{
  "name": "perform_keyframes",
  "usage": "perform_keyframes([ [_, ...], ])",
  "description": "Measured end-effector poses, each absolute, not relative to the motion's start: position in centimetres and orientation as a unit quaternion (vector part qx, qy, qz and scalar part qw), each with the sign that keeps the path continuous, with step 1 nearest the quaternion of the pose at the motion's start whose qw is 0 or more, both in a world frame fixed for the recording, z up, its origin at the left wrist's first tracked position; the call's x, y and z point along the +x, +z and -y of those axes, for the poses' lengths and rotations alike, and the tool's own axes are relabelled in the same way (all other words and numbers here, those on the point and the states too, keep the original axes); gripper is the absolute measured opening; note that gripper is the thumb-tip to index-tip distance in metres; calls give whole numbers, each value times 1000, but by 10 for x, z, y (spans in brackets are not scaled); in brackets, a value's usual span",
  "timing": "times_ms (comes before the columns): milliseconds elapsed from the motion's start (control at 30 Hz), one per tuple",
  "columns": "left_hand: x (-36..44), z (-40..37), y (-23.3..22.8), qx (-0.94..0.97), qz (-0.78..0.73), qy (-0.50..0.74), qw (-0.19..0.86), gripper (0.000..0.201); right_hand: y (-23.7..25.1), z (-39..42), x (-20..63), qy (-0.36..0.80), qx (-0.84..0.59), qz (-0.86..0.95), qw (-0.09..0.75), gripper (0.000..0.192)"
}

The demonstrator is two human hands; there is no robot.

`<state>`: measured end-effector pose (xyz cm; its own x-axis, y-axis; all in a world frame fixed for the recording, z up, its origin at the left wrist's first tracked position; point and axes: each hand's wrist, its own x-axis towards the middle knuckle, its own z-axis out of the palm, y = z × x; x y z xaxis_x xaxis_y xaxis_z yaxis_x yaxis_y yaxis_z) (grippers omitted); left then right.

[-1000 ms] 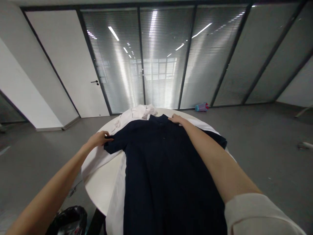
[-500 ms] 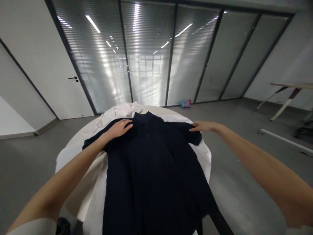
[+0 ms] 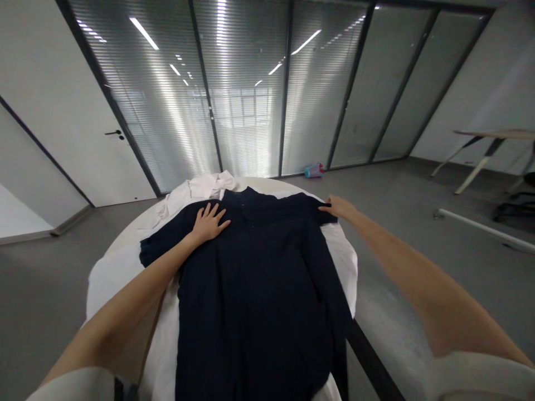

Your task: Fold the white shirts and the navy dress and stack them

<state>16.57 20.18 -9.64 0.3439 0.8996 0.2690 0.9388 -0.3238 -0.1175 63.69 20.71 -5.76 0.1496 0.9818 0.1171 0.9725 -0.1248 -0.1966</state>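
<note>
Glass partition walls with closed blinds (image 3: pixel 251 94) back a grey-floored office, and in front of them a round white desk (image 3: pixel 125 236) carries the clothes. Spread flat over it, collar away from the person, lies a dark navy shirt (image 3: pixel 259 278) on top of a white garment (image 3: pixel 209 186) whose edges show all round. Such thin cloth looks light, limp and apt to slide on the layer beneath, so shoulders, sleeve ends and hem seem the surest places to take it. Left hand (image 3: pixel 208 223) rests palm down, fingers spread, on the left shoulder; right hand (image 3: pixel 339 206) has its grip pinched on the end of the right sleeve. Against half a second ago, that sleeve lies drawn inward and the left fingers have fanned wider.
</note>
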Motion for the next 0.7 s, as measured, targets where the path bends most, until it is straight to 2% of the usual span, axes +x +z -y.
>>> perform_keyframes([
  [67, 169, -188, -85, -820, 548, -104, 132, 50, -55, -196, 634, -36, -779, 614, 119, 51],
  [133, 170, -162, -70, -836, 517, -146, 111, 37, -42, -181, 635, -40, -776, 614, 142, 45],
  [200, 165, -123, -53, -855, 489, -171, 17, 31, -29, -155, 636, 70, -726, 668, 145, 42],
  [267, 152, -75, -37, -855, 471, -141, -162, 43, -21, -118, 635, 257, -628, 728, 99, 52],
  [333, 133, -22, -26, -815, 453, -67, -355, 50, -23, -73, 630, 429, -519, 739, 17, 57],
  [400, 114, 31, -25, -782, 434, -12, -448, 52, -34, -28, 618, 518, -469, 713, -53, 57],
  [467, 103, 79, -34, -750, 482, -21, -453, 46, -53, 9, 604, 554, -470, 684, -74, 58],
  [567, 106, 132, -60, -732, 546, -55, -404, 38, -84, 42, 585, 576, -496, 650, 8, 62],
  [700, 130, 161, -91, -697, 553, -144, -434, 39, -102, 57, 580, 607, -518, 584, 147, 59],
])
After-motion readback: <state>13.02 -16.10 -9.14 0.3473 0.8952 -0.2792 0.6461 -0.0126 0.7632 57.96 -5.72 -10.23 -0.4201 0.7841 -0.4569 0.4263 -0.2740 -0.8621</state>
